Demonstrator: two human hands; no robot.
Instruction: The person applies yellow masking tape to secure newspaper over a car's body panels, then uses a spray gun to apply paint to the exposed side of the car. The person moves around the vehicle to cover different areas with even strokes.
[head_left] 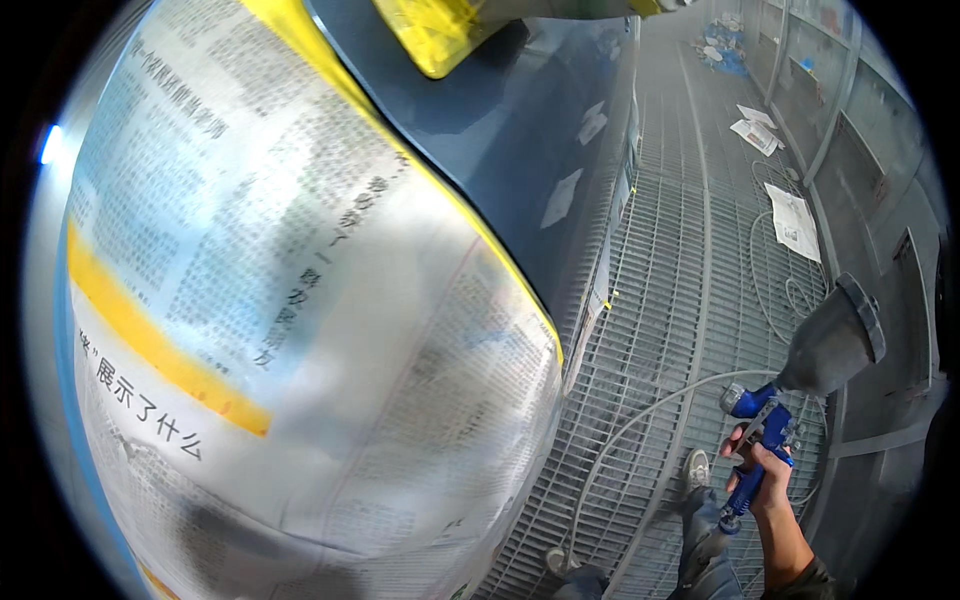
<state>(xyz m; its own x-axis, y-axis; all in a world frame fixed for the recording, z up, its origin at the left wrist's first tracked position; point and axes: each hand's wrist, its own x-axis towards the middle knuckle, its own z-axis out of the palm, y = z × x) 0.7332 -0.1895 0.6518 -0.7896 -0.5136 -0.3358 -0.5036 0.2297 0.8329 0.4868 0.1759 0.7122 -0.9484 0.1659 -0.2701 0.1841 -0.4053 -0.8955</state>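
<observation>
At the lower right my right hand [765,472] is wrapped round the handle of a blue spray gun [776,430], fingers at its trigger. A grey paint cup [828,340] sits on top of the gun, tilted to the right, and the nozzle end points left. To the left stands a vehicle body: newspaper sheets [330,300] cover much of it, held by yellow masking tape [165,340]. Beyond the taped edge lies a glossy dark blue panel [480,130]. The gun is apart from the vehicle. My left hand is out of view.
A pale hose [640,400] snakes over the metal grating floor [650,290] near my feet. Loose newspaper sheets [793,222] lie along the grey wall [880,190] on the right. Crumpled blue and white material [725,50] is heaped at the far end.
</observation>
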